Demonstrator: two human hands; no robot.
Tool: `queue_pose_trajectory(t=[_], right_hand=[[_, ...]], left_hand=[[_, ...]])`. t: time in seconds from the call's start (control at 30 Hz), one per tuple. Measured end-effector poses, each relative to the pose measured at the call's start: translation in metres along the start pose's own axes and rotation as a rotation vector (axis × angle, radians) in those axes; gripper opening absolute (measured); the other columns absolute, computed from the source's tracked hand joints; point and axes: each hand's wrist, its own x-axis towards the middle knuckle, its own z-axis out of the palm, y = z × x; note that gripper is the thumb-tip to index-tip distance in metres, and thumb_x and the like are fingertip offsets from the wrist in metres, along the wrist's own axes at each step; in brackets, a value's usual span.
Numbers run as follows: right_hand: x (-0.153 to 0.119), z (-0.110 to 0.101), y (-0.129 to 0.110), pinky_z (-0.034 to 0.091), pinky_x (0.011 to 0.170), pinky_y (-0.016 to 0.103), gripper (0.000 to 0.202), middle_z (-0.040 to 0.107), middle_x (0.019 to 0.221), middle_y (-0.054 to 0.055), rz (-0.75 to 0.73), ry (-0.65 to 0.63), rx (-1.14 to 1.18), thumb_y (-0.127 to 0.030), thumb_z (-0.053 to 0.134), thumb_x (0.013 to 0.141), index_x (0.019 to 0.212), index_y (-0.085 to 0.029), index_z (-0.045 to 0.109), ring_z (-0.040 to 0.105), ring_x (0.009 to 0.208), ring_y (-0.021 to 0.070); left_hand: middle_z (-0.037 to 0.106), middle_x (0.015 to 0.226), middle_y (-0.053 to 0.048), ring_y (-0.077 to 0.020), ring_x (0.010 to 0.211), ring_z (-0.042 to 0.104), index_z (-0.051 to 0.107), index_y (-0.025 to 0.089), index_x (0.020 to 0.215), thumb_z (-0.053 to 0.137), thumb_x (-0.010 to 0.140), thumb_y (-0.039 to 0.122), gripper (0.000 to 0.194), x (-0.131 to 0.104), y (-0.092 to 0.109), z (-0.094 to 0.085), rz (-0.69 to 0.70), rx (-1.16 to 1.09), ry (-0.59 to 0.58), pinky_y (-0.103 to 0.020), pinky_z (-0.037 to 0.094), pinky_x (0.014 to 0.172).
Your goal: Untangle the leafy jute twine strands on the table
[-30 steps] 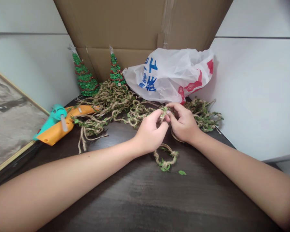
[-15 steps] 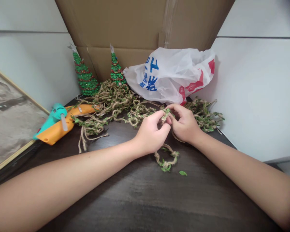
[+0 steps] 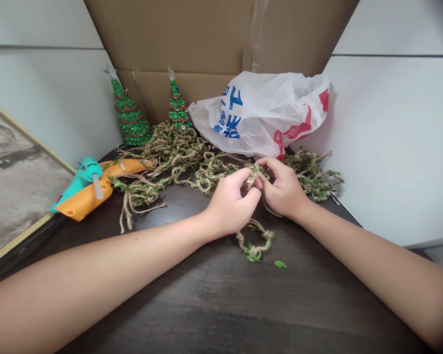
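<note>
Between my two hands is a stretch of leafy jute twine (image 3: 253, 175), tan with small green leaves. My left hand (image 3: 234, 201) pinches it between thumb and fingers. Close against it, my right hand (image 3: 281, 188) has its thumb and fingertips closed on the same twine; its exact grip is partly hidden. A strand runs down below the right palm. Under my hands, a loop of leafy twine (image 3: 254, 251) rests on the dark table (image 3: 214, 305), and a loose green leaf (image 3: 279, 264) lies beside it.
A tangled pile of leafy twine (image 3: 173, 147) spreads behind my left hand, with another bundle (image 3: 313, 174) at the right. Two small green Christmas trees (image 3: 129, 115) and a white plastic bag (image 3: 258, 113) stand before the cardboard (image 3: 192, 34). A teal and orange glue gun (image 3: 92, 184) lies left.
Almost nothing differs. Both hands keep their places on the twine, with at most a slight shift of the right fingers.
</note>
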Motion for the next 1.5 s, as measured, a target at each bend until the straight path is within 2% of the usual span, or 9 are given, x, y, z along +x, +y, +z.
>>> queue_pose_trajectory(t=[0.57, 0.73, 0.9, 0.97, 1.03, 1.1, 1.23, 1.37, 1.5], right_hand=[[-0.0013, 0.0, 0.0012, 0.045, 0.071, 0.032, 0.01, 0.061, 0.081, 0.001, 0.028, 0.025, 0.026, -0.029, 0.053, 0.095, 0.102, -0.022, 0.057, 0.056, 0.072, 0.0167], [0.0004, -0.0022, -0.0024, 0.04, 0.065, 0.03, 0.029, 0.056, 0.072, 0.0, -0.009, -0.004, -0.038, -0.039, 0.044, 0.101, 0.081, -0.021, 0.053, 0.051, 0.067, 0.0155], [-0.0004, -0.0017, -0.0021, 0.034, 0.058, 0.029, 0.042, 0.045, 0.062, -0.002, -0.003, -0.045, 0.022, -0.046, 0.04, 0.102, 0.068, -0.021, 0.043, 0.042, 0.059, 0.0128], [-0.0015, -0.0016, -0.0008, 0.033, 0.057, 0.029, 0.046, 0.044, 0.06, -0.003, -0.003, -0.056, 0.07, -0.047, 0.037, 0.103, 0.065, -0.021, 0.043, 0.04, 0.056, 0.012], [-0.0026, -0.0019, 0.0002, 0.033, 0.056, 0.029, 0.05, 0.045, 0.059, -0.003, -0.01, -0.06, 0.1, -0.048, 0.035, 0.104, 0.063, -0.02, 0.044, 0.04, 0.054, 0.0113], [-0.0035, -0.0026, 0.0001, 0.033, 0.055, 0.029, 0.052, 0.045, 0.057, -0.003, -0.011, -0.055, 0.092, -0.049, 0.033, 0.104, 0.062, -0.02, 0.045, 0.04, 0.053, 0.0111], [-0.0031, -0.0039, -0.0029, 0.031, 0.053, 0.029, 0.054, 0.04, 0.054, -0.003, -0.016, -0.041, 0.053, -0.05, 0.035, 0.103, 0.06, -0.02, 0.045, 0.038, 0.051, 0.0109], [-0.0028, -0.0046, -0.0045, 0.032, 0.054, 0.03, 0.053, 0.041, 0.056, -0.002, -0.03, -0.03, 0.047, -0.052, 0.04, 0.101, 0.058, -0.02, 0.041, 0.039, 0.053, 0.0115], [-0.0046, -0.0052, -0.0021, 0.033, 0.054, 0.032, 0.054, 0.044, 0.056, 0.0, -0.018, 0.036, 0.057, -0.052, 0.031, 0.103, 0.06, -0.021, 0.042, 0.042, 0.053, 0.0131]], left_hand=[[0.046, 0.065, 0.005, -0.0096, 0.061, 0.044, 0.052, 0.018, 0.077, 0.049, 0.081, 0.008, 0.011, 0.0005, 0.0006, 0.0003, -0.021, -0.005, 0.023, -0.025, 0.038, 0.062], [0.05, 0.075, 0.004, -0.0097, 0.063, 0.049, 0.049, 0.019, 0.11, 0.05, 0.086, 0.012, 0.025, -0.0006, -0.0019, 0.0014, -0.047, -0.137, 0.106, -0.025, 0.044, 0.065], [0.055, 0.08, 0.001, -0.0112, 0.064, 0.052, 0.044, 0.021, 0.137, 0.049, 0.092, 0.017, 0.045, -0.0004, -0.0033, 0.0016, -0.029, -0.16, 0.086, -0.027, 0.047, 0.066], [0.055, 0.077, 0.001, -0.0122, 0.064, 0.052, 0.052, 0.021, 0.129, 0.047, 0.095, 0.021, 0.034, 0.0004, -0.0031, 0.0009, -0.013, -0.147, 0.07, -0.027, 0.047, 0.066], [0.054, 0.073, 0.001, -0.0123, 0.063, 0.051, 0.062, 0.019, 0.108, 0.044, 0.099, 0.027, 0.022, 0.0012, -0.0027, 0.0002, 0.003, -0.129, 0.059, -0.027, 0.046, 0.064], [0.053, 0.069, 0.001, -0.0118, 0.062, 0.05, 0.063, 0.018, 0.088, 0.042, 0.101, 0.033, 0.029, 0.0016, -0.002, -0.0004, 0.005, -0.11, 0.066, -0.026, 0.044, 0.062], [0.047, 0.059, 0.003, -0.0103, 0.057, 0.045, 0.056, 0.017, 0.07, 0.048, 0.099, 0.037, 0.036, 0.0017, 0.0002, -0.0002, -0.032, -0.026, 0.059, -0.025, 0.038, 0.058], [0.043, 0.059, 0.004, -0.0096, 0.058, 0.039, 0.045, 0.018, 0.062, 0.059, 0.091, 0.034, 0.036, 0.0025, 0.0016, 0.0014, -0.026, 0.063, 0.088, -0.025, 0.033, 0.057], [0.049, 0.065, 0.004, -0.0104, 0.063, 0.045, 0.044, 0.019, 0.068, 0.064, 0.085, 0.025, 0.027, 0.0033, 0.0014, 0.0025, -0.01, 0.068, 0.11, -0.025, 0.038, 0.061]])
